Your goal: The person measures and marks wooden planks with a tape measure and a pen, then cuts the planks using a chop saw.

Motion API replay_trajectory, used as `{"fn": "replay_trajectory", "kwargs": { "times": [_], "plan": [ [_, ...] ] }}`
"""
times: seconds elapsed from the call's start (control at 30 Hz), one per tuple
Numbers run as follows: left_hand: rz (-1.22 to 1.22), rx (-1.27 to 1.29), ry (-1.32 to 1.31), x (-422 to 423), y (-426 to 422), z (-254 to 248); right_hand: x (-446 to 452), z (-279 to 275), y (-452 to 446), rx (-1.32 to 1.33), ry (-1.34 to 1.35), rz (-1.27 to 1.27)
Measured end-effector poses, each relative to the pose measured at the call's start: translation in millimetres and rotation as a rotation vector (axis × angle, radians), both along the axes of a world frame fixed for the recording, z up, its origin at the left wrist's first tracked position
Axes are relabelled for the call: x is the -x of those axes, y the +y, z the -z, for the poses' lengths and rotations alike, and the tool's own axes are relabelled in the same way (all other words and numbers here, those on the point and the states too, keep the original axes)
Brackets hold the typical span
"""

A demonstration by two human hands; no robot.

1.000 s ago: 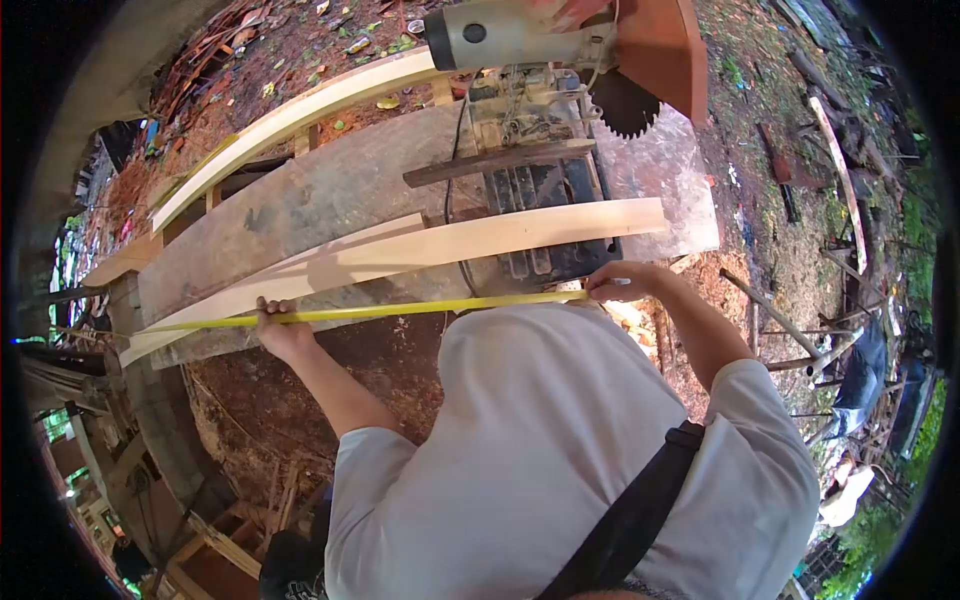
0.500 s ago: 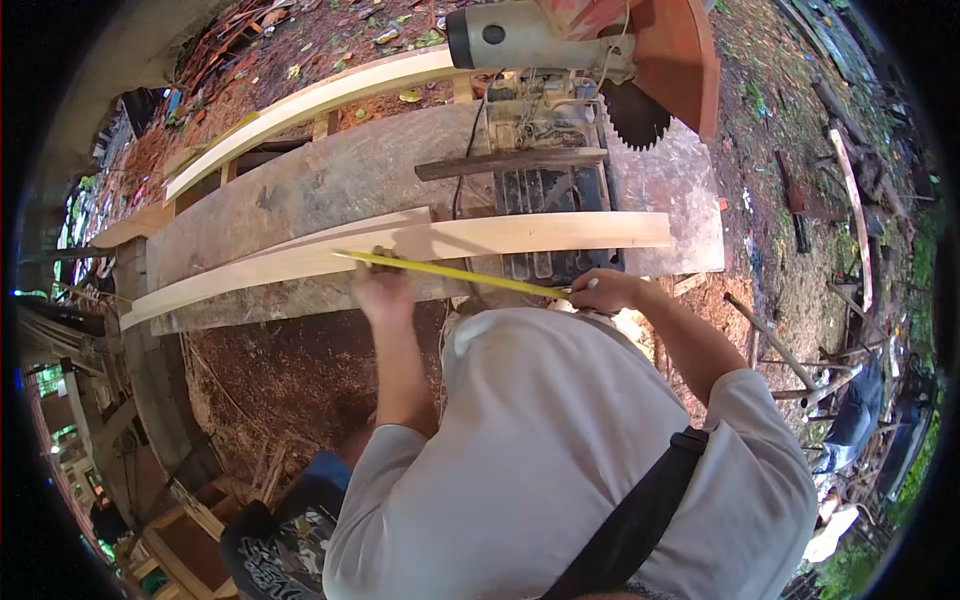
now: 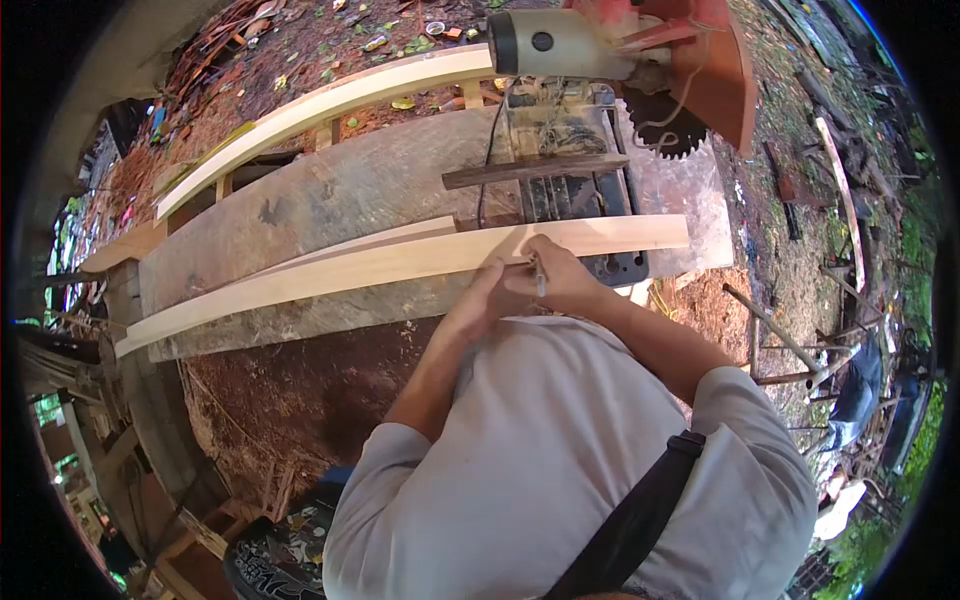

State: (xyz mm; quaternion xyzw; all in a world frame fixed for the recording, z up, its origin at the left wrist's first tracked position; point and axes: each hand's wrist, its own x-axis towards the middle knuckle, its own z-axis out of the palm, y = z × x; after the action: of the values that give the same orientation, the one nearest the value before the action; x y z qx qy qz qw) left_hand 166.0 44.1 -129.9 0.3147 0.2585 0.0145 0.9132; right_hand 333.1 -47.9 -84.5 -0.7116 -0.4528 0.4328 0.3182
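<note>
My left hand (image 3: 488,298) and my right hand (image 3: 565,282) are close together at the near edge of a long pale board (image 3: 400,258). My right hand is closed, with a slim whitish pen-like stick (image 3: 541,280) jutting from between its fingers. Its raised fingers overlap the board's near side. My left hand curls inward towards the right one; what its fingers hold is hidden. The board lies lengthwise on a worn table (image 3: 380,165), with a narrower strip of wood (image 3: 390,234) angled behind it.
A mitre saw with a motor (image 3: 560,42), toothed blade (image 3: 668,125) and orange guard (image 3: 710,75) hangs raised beyond the board. A dark wooden strip (image 3: 535,169) crosses the saw base (image 3: 565,195). Another pale beam (image 3: 330,107) runs behind the table. Sawdust (image 3: 290,395) covers the ground.
My left hand has moved right and my right hand slightly left, bringing them together. The yellow measuring tape stretched between them is no longer visible. The view has shifted slightly.
</note>
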Motion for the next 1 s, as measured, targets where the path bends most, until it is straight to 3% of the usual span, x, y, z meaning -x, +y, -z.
{"fn": "replay_trajectory", "kwargs": {
  "times": [0.07,0.1,0.17,0.2,0.23,0.27,0.3,0.33,0.4,0.43,0.5,0.53,0.57,0.63,0.73,0.8,0.87,0.93,1.0],
  "plan": [
    [-0.081,0.292,0.033,2.3,5.7,-2.9,15.5,7.3,15.4,-0.137,0.04,0.06],
    [-0.063,0.295,0.034,4.9,12.4,-8.1,22.3,24.3,21.9,-0.253,0.028,0.049],
    [-0.16,0.174,-0.015,7.2,30.7,-16.6,24.8,49.2,29.4,-0.373,0.004,0.067],
    [-0.273,-0.042,0.116,15.5,44.6,5.8,16.8,56.1,20.7,-0.456,-0.165,0.141],
    [-0.31,-0.196,0.046,23.4,73.4,55.0,6.0,64.0,8.9,-0.53,-0.34,0.215],
    [-0.304,-0.491,0.359,34.1,102.4,49.1,-6.6,74.2,-5.2,-0.272,0.04,0.489],
    [-0.299,-0.732,0.443,46.9,140.7,74.4,-23.9,99.0,-25.2,-0.247,0.325,0.733],
    [-0.286,-0.981,0.485,44.8,164.7,38.0,-41.1,124.1,-45.3,-0.275,0.597,1.019],
    [-0.158,-1.463,0.626,72.6,256.9,130.7,-60.9,137.4,-80.3,-0.352,0.018,1.265],
    [-0.002,-1.807,0.83,70.9,276.8,111.4,-68.1,125.2,-90.7,-0.113,-0.687,1.135],
    [0.337,-1.667,1.0,58.4,306.5,88.0,-99.8,153.7,-112.6,0.018,-0.601,1.44],
    [0.347,-1.671,0.984,53.3,307.5,85.5,-113.9,166.8,-119.8,0.035,-0.466,1.558],
    [0.312,-1.721,1.011,49.1,306.0,84.5,-115.6,153.9,-123.5,0.04,-0.473,1.568],
    [0.278,-1.773,1.033,41.1,298.8,80.4,-120.1,116.2,-117.1,0.206,0.174,1.526],
    [0.243,-1.773,1.024,44.7,285.6,80.9,-114.0,109.5,-102.3,0.076,0.351,1.576],
    [-0.184,-1.755,0.735,76.5,287.5,106.8,-121.0,119.6,-110.1,0.023,0.438,1.606],
    [0.055,-1.532,0.809,126.0,285.3,105.2,-143.9,163.6,-130.1,-0.109,0.494,1.487],
    [0.399,-1.621,0.86,160.2,261.0,67.8,-160.0,155.9,-127.4,-0.115,0.541,1.509],
    [0.417,-1.718,0.8,166.5,229.0,21.6,-187.6,151.3,-127.6,-0.135,0.626,1.506]
  ]
}}
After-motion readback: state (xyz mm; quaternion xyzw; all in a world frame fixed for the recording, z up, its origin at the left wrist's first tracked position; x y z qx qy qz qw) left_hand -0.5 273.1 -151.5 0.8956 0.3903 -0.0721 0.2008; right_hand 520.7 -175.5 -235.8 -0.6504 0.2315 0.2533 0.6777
